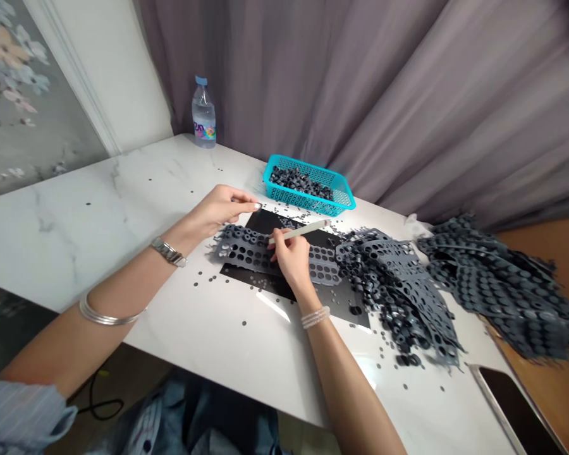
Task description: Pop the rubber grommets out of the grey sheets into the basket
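A grey rubber strip with rows of round holes (325,265) lies across a black mat (289,292) on the white table. My right hand (291,256) is closed round a white pen-like stick (308,230), above the middle of the strip. Just past the strip's left end is my left hand (227,208), its thumb and index finger pressed together near the mat's upper left corner; anything between them is too small to make out. Small dark discs (289,223) are scattered on the mat and around it.
A turquoise basket (344,196) of small dark rings stands behind the mat. Right of it lie piled rings and punched strips (403,272), then more dark strips (502,284). A phone (519,407) rests at the right front, a water bottle (203,117) at the back left.
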`<action>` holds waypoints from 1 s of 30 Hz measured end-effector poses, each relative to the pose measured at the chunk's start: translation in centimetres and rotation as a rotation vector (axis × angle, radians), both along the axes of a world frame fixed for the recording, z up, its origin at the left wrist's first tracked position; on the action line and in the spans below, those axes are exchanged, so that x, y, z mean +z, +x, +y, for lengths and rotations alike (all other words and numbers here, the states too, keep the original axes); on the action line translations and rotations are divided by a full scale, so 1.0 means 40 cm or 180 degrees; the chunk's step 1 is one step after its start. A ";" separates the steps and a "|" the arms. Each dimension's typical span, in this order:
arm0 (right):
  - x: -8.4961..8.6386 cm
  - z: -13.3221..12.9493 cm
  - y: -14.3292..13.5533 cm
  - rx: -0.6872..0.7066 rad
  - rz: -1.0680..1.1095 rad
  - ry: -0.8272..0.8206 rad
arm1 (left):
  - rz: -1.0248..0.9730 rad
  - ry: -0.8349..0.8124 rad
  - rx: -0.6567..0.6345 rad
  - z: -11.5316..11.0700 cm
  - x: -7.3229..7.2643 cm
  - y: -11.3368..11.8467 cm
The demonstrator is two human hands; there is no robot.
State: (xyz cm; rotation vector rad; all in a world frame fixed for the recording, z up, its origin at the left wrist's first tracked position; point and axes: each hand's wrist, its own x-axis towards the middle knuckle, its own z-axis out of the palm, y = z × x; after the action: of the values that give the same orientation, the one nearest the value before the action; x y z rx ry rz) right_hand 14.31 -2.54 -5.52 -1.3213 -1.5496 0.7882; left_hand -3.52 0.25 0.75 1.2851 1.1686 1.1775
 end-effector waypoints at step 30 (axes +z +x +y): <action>-0.009 0.019 0.023 -0.0374 0.1345 -0.0116 | -0.2724 -0.2003 -0.0381 0.021 -0.028 0.004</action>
State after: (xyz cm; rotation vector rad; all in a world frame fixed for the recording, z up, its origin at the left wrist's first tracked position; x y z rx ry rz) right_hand 15.25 -1.77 -5.87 -1.1680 -1.1193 0.9534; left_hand -3.36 1.10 -0.36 0.2916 0.7001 0.9862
